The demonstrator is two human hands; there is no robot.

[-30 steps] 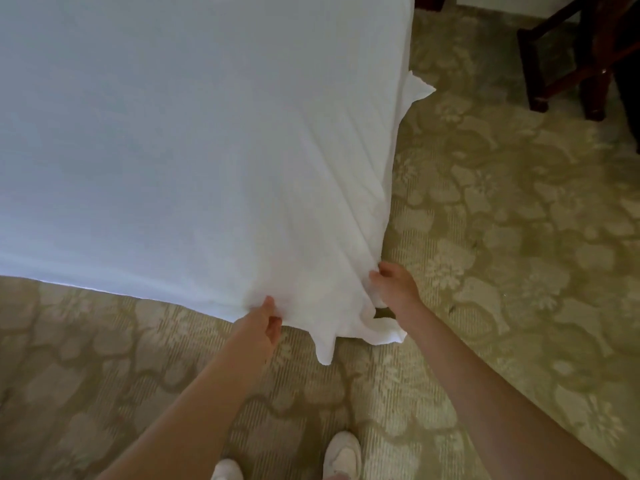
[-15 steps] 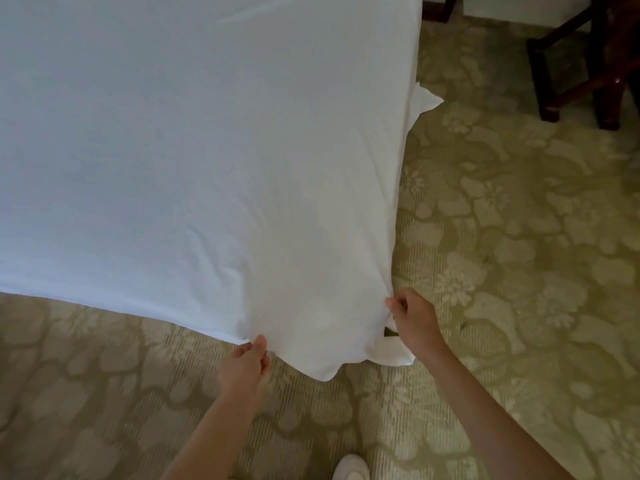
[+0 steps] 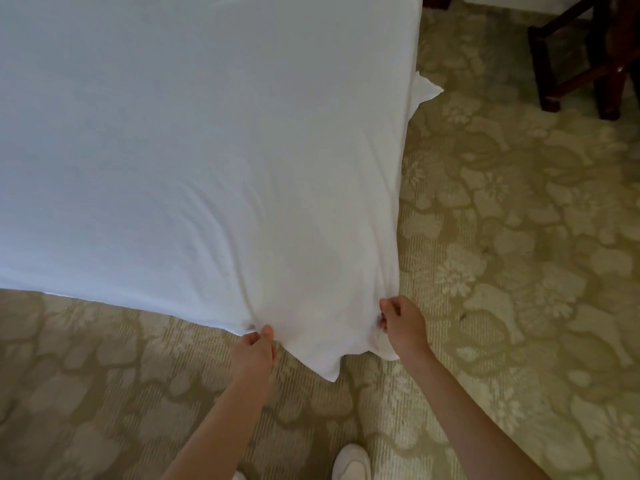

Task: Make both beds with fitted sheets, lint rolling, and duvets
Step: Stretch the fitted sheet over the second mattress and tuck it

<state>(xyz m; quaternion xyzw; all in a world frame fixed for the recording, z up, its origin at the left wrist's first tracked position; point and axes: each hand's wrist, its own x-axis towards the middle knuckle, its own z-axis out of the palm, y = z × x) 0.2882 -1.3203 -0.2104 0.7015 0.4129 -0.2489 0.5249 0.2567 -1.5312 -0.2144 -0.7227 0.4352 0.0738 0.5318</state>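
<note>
A white fitted sheet (image 3: 194, 161) covers the bed and fills the upper left of the view. Its near right corner hangs down in a loose point toward the carpet. My left hand (image 3: 254, 349) pinches the sheet's lower edge just left of that corner. My right hand (image 3: 401, 323) grips the sheet at the bed's right side of the corner, fingers curled into the fabric. Creases fan out from both hands across the sheet. A second flap of sheet (image 3: 424, 90) sticks out further up the bed's right side.
Patterned green-beige carpet (image 3: 502, 254) spreads to the right and in front of the bed. Dark wooden chair legs (image 3: 588, 60) stand at the top right. My white shoes (image 3: 351, 460) show at the bottom edge.
Both hands have shifted slightly lower along the corner while keeping hold of the sheet. The hanging corner point has lengthened again after bunching up half a second ago.
</note>
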